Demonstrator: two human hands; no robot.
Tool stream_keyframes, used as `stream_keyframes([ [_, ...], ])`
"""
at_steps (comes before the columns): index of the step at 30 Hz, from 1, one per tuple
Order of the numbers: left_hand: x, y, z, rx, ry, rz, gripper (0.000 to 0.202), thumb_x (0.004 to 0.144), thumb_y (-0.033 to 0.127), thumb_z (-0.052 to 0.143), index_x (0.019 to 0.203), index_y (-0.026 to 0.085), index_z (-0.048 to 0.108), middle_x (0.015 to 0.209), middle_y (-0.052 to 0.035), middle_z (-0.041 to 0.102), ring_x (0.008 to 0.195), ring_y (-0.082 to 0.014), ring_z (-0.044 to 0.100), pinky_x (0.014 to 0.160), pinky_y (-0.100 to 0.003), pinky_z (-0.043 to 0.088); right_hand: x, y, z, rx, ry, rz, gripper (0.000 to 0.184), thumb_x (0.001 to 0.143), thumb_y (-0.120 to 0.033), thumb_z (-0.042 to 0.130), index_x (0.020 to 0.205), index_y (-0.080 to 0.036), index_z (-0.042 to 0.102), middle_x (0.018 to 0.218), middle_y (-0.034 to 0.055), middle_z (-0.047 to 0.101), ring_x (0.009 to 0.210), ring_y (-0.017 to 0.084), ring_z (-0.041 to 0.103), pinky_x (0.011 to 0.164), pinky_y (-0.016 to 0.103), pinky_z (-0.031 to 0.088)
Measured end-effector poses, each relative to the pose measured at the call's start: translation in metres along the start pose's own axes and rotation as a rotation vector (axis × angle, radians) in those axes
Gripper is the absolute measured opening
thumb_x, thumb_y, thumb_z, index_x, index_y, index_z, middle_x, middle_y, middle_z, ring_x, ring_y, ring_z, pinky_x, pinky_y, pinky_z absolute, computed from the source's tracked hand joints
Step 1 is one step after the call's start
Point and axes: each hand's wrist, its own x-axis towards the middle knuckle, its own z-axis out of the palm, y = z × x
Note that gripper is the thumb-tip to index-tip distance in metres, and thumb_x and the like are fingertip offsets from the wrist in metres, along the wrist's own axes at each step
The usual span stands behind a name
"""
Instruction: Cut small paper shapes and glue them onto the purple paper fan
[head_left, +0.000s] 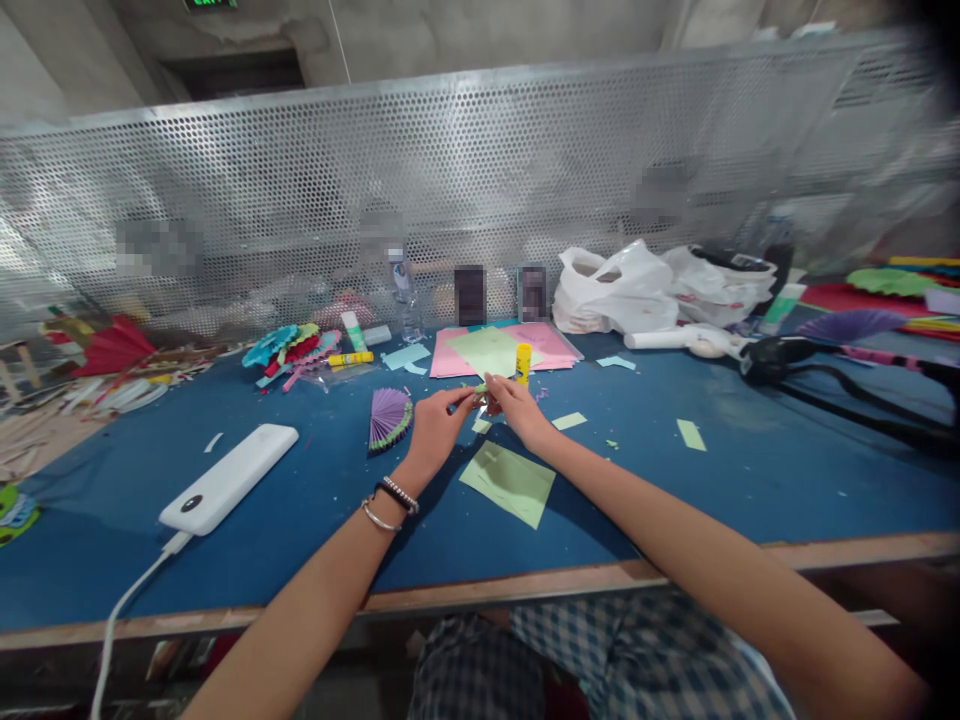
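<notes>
Both my hands meet over the middle of the blue table (pixel 675 490). My left hand (pixel 437 421) and my right hand (pixel 517 405) pinch a small folded green paper piece (pixel 480 393) between their fingertips. A light green paper square (pixel 509 483) lies flat just below my hands. A yellow glue stick (pixel 523 363) stands upright right behind them. A purple pleated paper fan (pixel 389 417) lies to the left of my left hand. Pink and green sheets (pixel 501 349) are stacked farther back.
A white power bank (pixel 229 477) with a cable lies at the left. Coloured paper fans and glue sticks (pixel 300 350) sit at the back left, white plastic bags (pixel 637 285) at the back right. A perforated metal screen (pixel 480 190) closes the far edge. Paper scraps are scattered around.
</notes>
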Motion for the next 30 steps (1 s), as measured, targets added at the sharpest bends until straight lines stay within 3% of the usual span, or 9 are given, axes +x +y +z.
stream_keyframes([
  [13,-0.003,0.007,-0.004,0.290,-0.080,0.179,0.033,0.087,0.042,0.040,0.087,0.020,0.065,0.084,-0.0045,0.067,0.079,-0.0177,0.055,0.069,-0.027,0.038,-0.007,-0.009,-0.003,-0.280,0.038,-0.132,0.045,0.085,-0.055,0.033,0.058,-0.020,0.039,0.052,-0.0029,0.044,0.052,0.011,0.043,0.053,0.024,0.031],
  [22,-0.003,0.011,-0.003,0.232,-0.127,0.150,0.039,0.091,0.039,0.027,0.071,0.018,0.052,0.068,-0.0022,0.057,0.066,-0.0144,0.052,0.062,-0.025,0.036,-0.009,-0.010,0.000,-0.350,0.016,-0.173,0.042,0.087,-0.051,0.032,0.060,-0.020,0.043,0.052,-0.0020,0.045,0.051,0.012,0.043,0.051,0.024,0.030],
  [30,-0.005,0.010,-0.003,0.232,-0.151,0.118,0.036,0.092,0.037,0.022,0.070,0.019,0.045,0.063,-0.0014,0.051,0.058,-0.0141,0.049,0.058,-0.025,0.035,-0.011,-0.010,-0.001,-0.291,-0.074,-0.217,0.042,0.088,-0.050,0.029,0.062,-0.020,0.044,0.055,-0.0015,0.046,0.052,0.011,0.045,0.054,0.025,0.033],
])
